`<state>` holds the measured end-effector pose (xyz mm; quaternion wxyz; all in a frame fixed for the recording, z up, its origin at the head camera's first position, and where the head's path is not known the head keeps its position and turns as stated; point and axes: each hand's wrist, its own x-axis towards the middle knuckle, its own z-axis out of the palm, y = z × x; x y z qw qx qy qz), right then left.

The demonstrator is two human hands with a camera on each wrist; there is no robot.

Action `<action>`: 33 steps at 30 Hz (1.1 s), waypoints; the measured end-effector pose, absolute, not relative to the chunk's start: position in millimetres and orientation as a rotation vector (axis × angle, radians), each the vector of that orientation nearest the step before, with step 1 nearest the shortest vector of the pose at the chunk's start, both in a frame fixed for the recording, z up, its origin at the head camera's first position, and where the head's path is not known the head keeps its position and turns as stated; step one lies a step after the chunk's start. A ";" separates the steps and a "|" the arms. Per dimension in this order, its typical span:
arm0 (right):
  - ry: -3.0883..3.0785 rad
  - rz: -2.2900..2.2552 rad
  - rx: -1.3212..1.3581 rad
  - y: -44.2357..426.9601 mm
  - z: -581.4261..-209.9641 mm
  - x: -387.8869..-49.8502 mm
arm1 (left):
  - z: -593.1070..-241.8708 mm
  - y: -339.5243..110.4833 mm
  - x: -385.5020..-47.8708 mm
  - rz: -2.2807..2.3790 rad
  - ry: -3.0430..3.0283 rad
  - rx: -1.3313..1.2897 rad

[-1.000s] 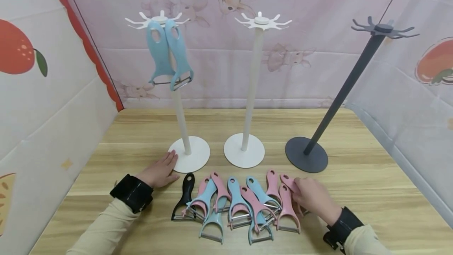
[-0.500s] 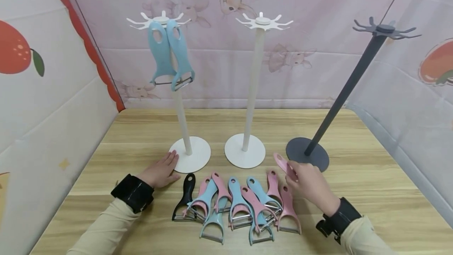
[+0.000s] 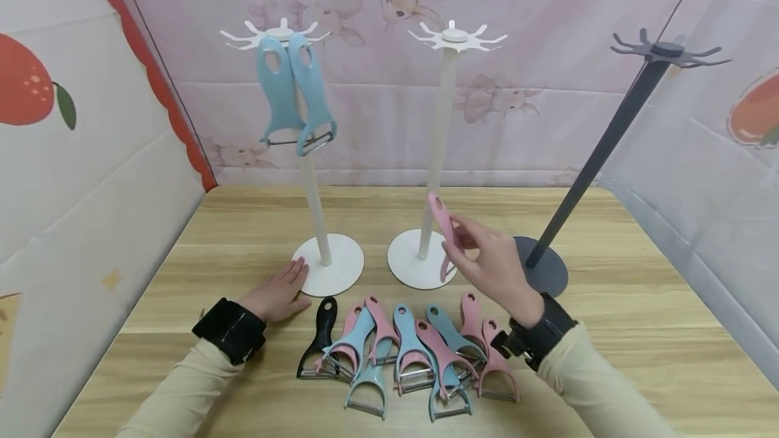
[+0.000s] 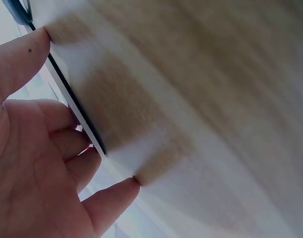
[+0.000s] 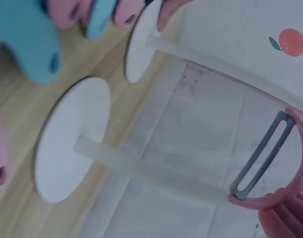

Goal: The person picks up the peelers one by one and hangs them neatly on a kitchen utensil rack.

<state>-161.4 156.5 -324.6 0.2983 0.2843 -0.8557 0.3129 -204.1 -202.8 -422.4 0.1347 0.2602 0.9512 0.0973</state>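
Note:
In the head view my right hand (image 3: 489,259) pinches a pink peeler (image 3: 442,215) by its handle, raised in front of the middle white stand (image 3: 431,154). The right wrist view shows that peeler's metal blade (image 5: 263,156) and pink fork, with fingertips against the fork. My left hand (image 3: 276,293) lies with straight fingers on the round base of the left white stand (image 3: 331,265); the left wrist view shows the fingertips (image 4: 134,186) at the base and table. From that stand's hooks hang two light-blue peelers (image 3: 276,86).
Several pink and blue peelers (image 3: 408,336) lie overlapping along the table's front, with a black peeler (image 3: 322,330) at their left end. A dark grey stand (image 3: 596,161) leans in view at the right. Patterned cloth (image 3: 377,120) hangs behind.
My right hand has lifted the pink peeler from the right end of the pile, then carried it up and left toward the middle stand. The left hand stays on the base.

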 end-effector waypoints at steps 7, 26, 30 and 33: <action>-2.143 0.868 0.784 126.9 -302.1 -177.4 | -424.6 -203.5 -206.6 0.245 2.753 0.747; -1.855 1.180 0.868 44.2 -220.3 -231.9 | -423.0 -203.3 -205.3 0.251 2.745 0.734; -1.897 1.213 0.792 36.0 -208.5 -238.8 | -421.7 -203.1 -205.2 0.256 2.742 0.725; -1.916 1.223 0.760 31.6 -202.3 -242.2 | -420.3 -202.9 -204.8 0.265 2.735 0.720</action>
